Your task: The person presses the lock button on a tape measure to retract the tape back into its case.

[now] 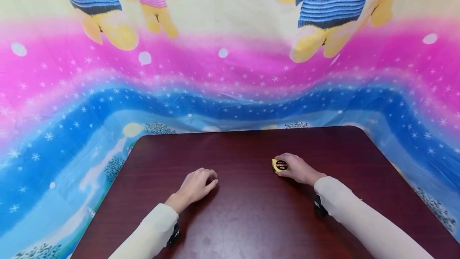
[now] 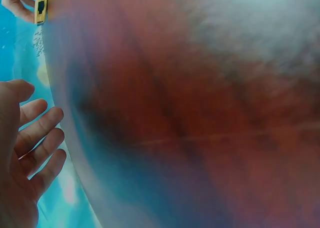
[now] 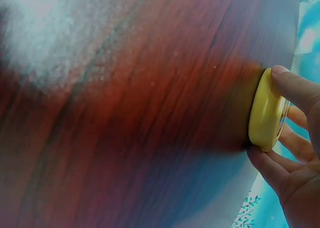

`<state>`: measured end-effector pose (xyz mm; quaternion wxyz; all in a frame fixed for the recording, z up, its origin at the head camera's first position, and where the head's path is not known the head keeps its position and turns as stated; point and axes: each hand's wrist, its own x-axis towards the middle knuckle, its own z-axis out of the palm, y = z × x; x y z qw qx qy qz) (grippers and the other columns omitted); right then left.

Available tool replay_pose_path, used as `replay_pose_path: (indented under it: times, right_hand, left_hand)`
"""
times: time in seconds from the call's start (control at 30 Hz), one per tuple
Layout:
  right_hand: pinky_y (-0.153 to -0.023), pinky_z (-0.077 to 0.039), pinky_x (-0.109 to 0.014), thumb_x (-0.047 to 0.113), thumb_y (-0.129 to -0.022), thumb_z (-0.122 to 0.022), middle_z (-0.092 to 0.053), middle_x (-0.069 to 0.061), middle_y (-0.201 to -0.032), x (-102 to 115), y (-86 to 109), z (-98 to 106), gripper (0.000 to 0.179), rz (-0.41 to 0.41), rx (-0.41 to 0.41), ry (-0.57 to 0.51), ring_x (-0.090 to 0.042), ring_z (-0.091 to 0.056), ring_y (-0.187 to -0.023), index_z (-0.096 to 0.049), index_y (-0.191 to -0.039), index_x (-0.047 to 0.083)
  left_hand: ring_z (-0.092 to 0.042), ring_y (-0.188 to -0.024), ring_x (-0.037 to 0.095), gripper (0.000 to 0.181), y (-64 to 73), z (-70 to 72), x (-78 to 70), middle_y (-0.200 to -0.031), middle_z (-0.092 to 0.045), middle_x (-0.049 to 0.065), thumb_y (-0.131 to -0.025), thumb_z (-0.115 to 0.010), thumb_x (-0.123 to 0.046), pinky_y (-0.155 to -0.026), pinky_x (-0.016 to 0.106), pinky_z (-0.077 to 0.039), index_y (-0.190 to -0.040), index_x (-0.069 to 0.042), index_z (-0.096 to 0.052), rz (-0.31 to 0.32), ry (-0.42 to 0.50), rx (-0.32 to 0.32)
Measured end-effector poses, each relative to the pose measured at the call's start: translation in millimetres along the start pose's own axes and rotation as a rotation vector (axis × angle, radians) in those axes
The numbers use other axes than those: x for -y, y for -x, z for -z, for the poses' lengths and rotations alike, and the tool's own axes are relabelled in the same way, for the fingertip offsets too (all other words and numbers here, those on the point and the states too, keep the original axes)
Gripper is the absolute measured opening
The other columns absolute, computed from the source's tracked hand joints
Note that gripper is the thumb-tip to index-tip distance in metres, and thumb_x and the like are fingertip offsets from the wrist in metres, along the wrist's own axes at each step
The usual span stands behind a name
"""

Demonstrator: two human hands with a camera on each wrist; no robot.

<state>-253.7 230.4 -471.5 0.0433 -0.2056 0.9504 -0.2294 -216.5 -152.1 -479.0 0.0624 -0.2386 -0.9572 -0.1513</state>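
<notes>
My right hand [image 1: 297,168] grips a small yellow tape measure [image 1: 279,166] on the right half of the table. Its dark round label, marked 2m, faces up in the head view. In the right wrist view, the thumb and fingers pinch the yellow case [image 3: 264,113] from opposite sides, low at the tabletop. My left hand [image 1: 197,184] is left of the tape measure, well apart from it, with loosely bent fingers and nothing held. The left wrist view shows its fingers [image 2: 42,130] slightly spread, and the tape measure's edge [image 2: 41,7] at the upper left.
A dark reddish-brown table [image 1: 237,211] with rounded far corners lies under both hands. Behind it and along its sides hangs a patterned cloth [image 1: 223,75] with bears and snowflakes. Dark wrist devices [image 1: 319,206] are partly visible beneath the sleeves.
</notes>
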Motion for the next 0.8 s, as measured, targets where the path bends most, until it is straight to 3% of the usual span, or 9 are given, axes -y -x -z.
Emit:
replay_pose_path:
  times: [0.33,0.57,0.8]
  right_hand:
    - [-0.103,-0.048,-0.054,0.023,-0.092,-0.075,-0.057,-0.018,-0.142,-1,3.1,-1,0.061,-0.028,-0.001,-0.018,-0.033,-0.058,-0.122,-0.052,-0.144,0.003]
    - [-0.108,-0.045,-0.056,0.031,-0.094,-0.073,-0.052,-0.018,-0.148,-1,5.1,-4,0.066,-0.047,0.035,-0.024,-0.035,-0.055,-0.129,-0.047,-0.149,0.006]
    - [-0.113,-0.037,-0.062,0.043,-0.093,-0.070,-0.034,-0.019,-0.162,-3,9.9,-3,0.075,-0.017,0.024,-0.005,-0.042,-0.037,-0.147,-0.041,-0.154,0.010]
  left_hand:
    - [-0.062,-0.082,0.008,0.009,2.5,2.0,1.6,-0.086,-0.068,-0.013,-0.095,-0.068,-0.032,-0.073,0.032,-0.053,-0.096,-0.025,-0.073,0.024,0.000,-0.031]
    - [-0.063,-0.084,0.010,0.009,1.6,3.7,3.9,-0.089,-0.070,-0.011,-0.096,-0.068,-0.032,-0.074,0.033,-0.054,-0.097,-0.024,-0.073,0.013,-0.008,-0.017]
    - [-0.066,-0.095,0.015,0.012,0.2,11.4,4.5,-0.098,-0.074,-0.006,-0.096,-0.068,-0.031,-0.082,0.038,-0.056,-0.102,-0.021,-0.074,0.010,-0.037,-0.021]
